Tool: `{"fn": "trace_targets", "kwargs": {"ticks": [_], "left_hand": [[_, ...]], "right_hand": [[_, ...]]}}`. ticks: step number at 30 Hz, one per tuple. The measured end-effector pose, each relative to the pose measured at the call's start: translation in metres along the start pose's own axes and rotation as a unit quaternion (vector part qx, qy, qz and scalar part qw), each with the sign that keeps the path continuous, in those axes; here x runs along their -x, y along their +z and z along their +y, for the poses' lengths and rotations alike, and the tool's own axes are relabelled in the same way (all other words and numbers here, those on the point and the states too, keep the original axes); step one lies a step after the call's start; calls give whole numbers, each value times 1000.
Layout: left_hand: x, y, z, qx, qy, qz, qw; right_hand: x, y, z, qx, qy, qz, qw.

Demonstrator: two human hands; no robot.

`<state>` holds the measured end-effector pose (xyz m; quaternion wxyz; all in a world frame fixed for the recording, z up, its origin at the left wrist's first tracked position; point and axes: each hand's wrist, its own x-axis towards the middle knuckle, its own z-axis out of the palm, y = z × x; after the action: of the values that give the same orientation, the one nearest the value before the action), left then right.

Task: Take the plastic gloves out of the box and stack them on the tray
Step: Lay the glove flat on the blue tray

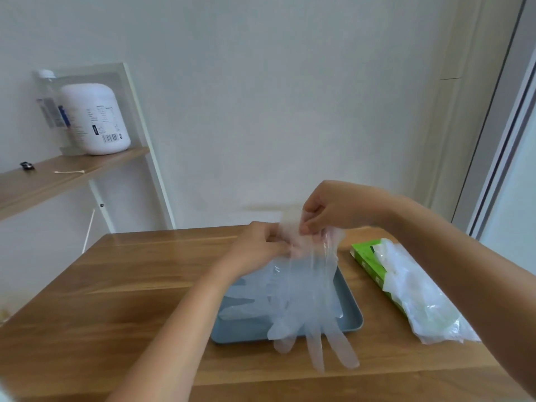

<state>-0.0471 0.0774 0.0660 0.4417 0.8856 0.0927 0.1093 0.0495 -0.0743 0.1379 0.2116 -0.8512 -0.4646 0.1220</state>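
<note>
A clear plastic glove [311, 288] hangs above the blue tray [352, 317], its fingers drooping past the tray's near edge. My left hand [261, 246] pinches the glove's cuff on the left. My right hand [333, 208] pinches the cuff higher up on the right. More clear gloves [246, 300] lie flat in the tray. The green glove box [367, 259] lies on the table to the right of the tray, and a bunch of clear gloves [420, 297] spills out of it toward me.
Everything rests on a wooden table [130, 285] against a white wall. A wooden shelf [58, 175] at the left carries a white jug [94, 120], a bottle and a cotton swab. A door frame runs down the right side.
</note>
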Motion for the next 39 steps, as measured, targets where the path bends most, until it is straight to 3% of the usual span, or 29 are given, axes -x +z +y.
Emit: {"fn": "trace_targets", "kwargs": {"ticks": [6, 14, 18, 21, 24, 28, 33, 39], "left_hand": [[-3, -16, -30, 151, -54, -14, 987], [-21, -42, -42, 196, -51, 78, 976], [-32, -64, -37, 101, -48, 206, 972], [-30, -74, -31, 54, 21, 329, 943], [-10, -68, -26, 11, 86, 396, 914], [20, -44, -38, 1, 142, 341, 929], [36, -9, -77, -132, 155, 237, 950], [42, 28, -104, -174, 96, 119, 973]], "right_hand": [[-3, -17, 27, -90, 52, 32, 994], [-23, 1, 43, -109, 49, 62, 991], [-47, 3, 37, -119, 25, 128, 984], [-60, 15, 32, -117, -7, 234, 965], [-57, 35, 30, -164, -41, 266, 949], [-48, 63, 50, -277, -54, 229, 932], [-39, 91, 84, -239, -35, 167, 956], [-34, 110, 116, -159, -14, 86, 983]]}}
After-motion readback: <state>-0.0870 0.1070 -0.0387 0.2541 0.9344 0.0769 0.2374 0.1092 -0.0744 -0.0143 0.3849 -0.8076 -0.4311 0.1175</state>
